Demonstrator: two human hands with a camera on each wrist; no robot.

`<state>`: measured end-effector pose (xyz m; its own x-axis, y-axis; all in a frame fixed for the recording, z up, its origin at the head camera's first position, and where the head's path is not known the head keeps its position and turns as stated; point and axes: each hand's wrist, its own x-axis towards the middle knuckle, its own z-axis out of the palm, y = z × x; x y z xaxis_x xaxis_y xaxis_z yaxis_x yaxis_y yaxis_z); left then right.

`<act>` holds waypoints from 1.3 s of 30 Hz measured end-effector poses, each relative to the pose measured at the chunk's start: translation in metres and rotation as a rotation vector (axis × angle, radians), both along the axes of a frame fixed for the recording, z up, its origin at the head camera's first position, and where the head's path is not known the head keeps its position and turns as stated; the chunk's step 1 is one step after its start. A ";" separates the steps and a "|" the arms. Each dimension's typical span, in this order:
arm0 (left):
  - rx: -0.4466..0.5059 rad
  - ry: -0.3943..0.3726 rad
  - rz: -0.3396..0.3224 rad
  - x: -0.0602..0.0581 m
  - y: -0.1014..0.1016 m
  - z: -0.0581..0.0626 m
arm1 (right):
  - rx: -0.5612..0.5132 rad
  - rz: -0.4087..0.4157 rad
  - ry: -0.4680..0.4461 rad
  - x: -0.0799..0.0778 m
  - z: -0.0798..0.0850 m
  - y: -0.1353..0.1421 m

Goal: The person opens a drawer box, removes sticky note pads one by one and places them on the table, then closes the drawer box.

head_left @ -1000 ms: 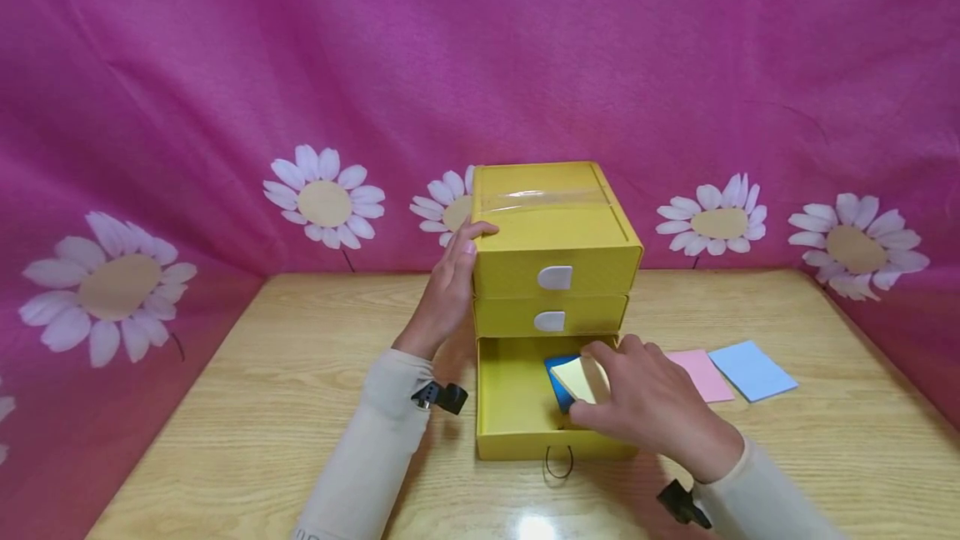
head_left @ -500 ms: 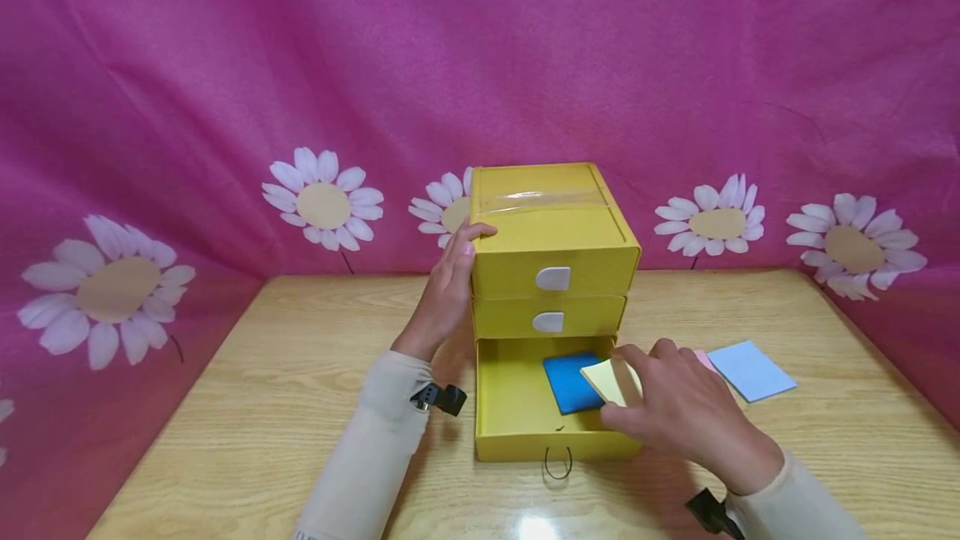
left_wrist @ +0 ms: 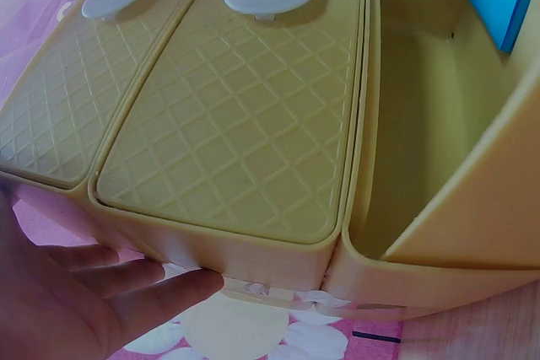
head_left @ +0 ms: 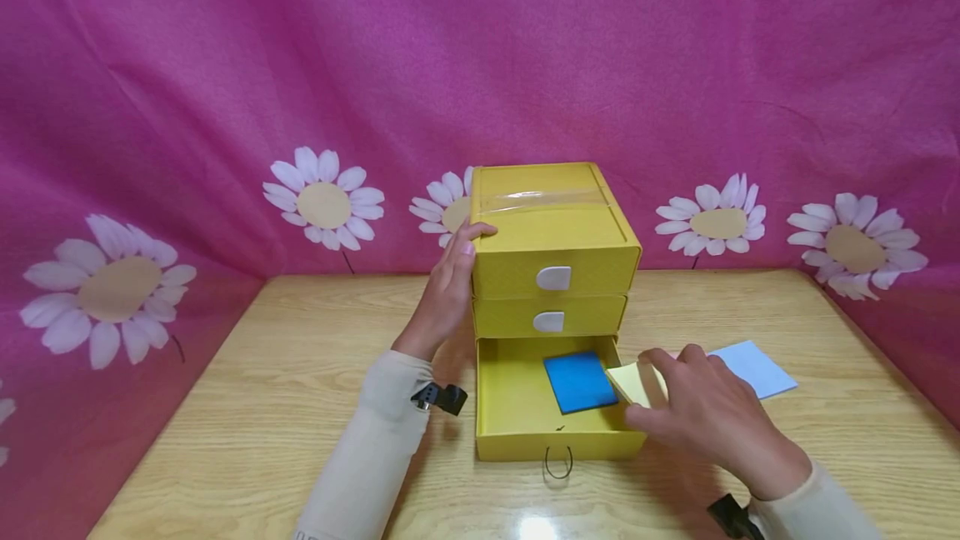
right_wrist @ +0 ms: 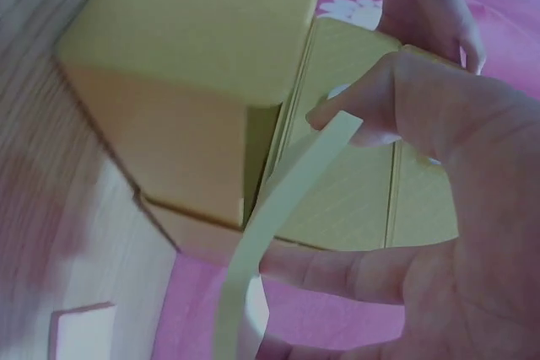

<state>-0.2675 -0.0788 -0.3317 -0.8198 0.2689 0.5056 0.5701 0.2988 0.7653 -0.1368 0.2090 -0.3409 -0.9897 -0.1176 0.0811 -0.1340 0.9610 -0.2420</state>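
Note:
My right hand [head_left: 708,415] pinches a pale yellow sticky note pad [head_left: 636,383] between thumb and fingers, and it overlaps the right side of the open drawer [head_left: 517,445]. In the right wrist view the pad [right_wrist: 278,208] is seen edge-on and bent. A blue sticky note pad [head_left: 579,383] lies flat inside that bottom drawer. My left hand [head_left: 442,298] rests against the left side of the yellow drawer box [head_left: 555,227], with a fingertip over its top edge. In the left wrist view its fingers [left_wrist: 169,297] lie along the side wall, fairly straight.
A light blue note pad [head_left: 757,369] lies on the wooden table to the right, partly behind my right hand. Two upper drawers with white tabs [head_left: 553,277] are closed. A dark loop pull [head_left: 558,463] hangs from the bottom drawer. A pink flowered cloth [head_left: 525,48] stands behind.
My right hand has moved right with the yellow pad, uncovering the blue pad in the drawer. The pink pad on the table is now almost hidden by the hand. My left hand stays put.

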 end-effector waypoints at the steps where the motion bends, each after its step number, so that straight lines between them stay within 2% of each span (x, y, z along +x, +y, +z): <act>1: -0.001 -0.002 0.000 0.000 0.000 0.000 | -0.003 -0.007 0.000 0.000 -0.001 0.002; 9: 0.006 0.009 -0.006 -0.002 0.000 0.000 | 0.013 -0.049 -0.003 0.001 -0.009 0.016; 15: 0.006 -0.010 -0.006 -0.002 0.000 -0.001 | 0.027 -0.061 -0.018 0.001 -0.014 0.022; 21: -0.002 -0.010 -0.001 0.003 0.000 0.003 | 0.024 -0.064 -0.019 0.002 -0.017 0.027; 25: 0.000 -0.017 -0.001 0.003 0.001 0.003 | 0.036 -0.079 -0.058 0.001 -0.019 0.031; 26: 0.000 -0.008 0.001 0.000 0.000 -0.001 | 0.040 -0.083 -0.072 0.001 -0.019 0.032; 39: 0.003 0.006 -0.005 -0.001 0.000 0.000 | 0.064 -0.081 -0.170 -0.002 -0.026 0.045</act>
<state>-0.2682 -0.0788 -0.3320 -0.8153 0.2716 0.5114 0.5762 0.2937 0.7627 -0.1385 0.2544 -0.3669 -0.9950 -0.0369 -0.0930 -0.0184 0.9811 -0.1927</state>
